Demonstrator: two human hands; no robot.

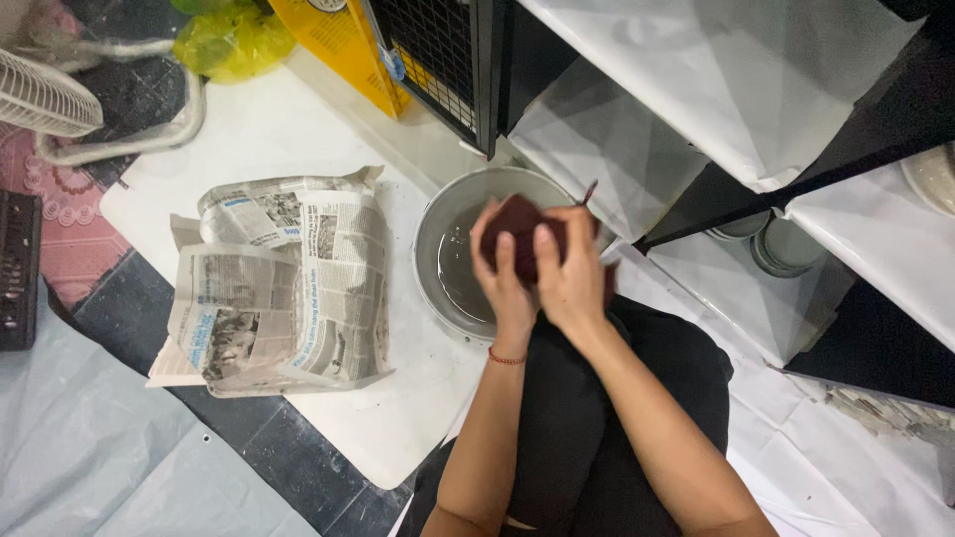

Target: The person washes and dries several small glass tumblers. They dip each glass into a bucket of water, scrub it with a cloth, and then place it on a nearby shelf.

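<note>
Both my hands are clasped around a dark maroon cloth, bunched into a ball, held just above a round metal basin. My left hand, with a red thread bracelet at the wrist, grips it from the left side. My right hand wraps it from the right. A little dark water lies in the basin's bottom. A thin reddish strand sticks up from the cloth near my right fingers.
Folded newspaper sheets lie on a white board left of the basin. A black shelf unit lined with white paper stands at right, metal bowls on a lower shelf. A fan, a yellow bag and a wire cage sit behind.
</note>
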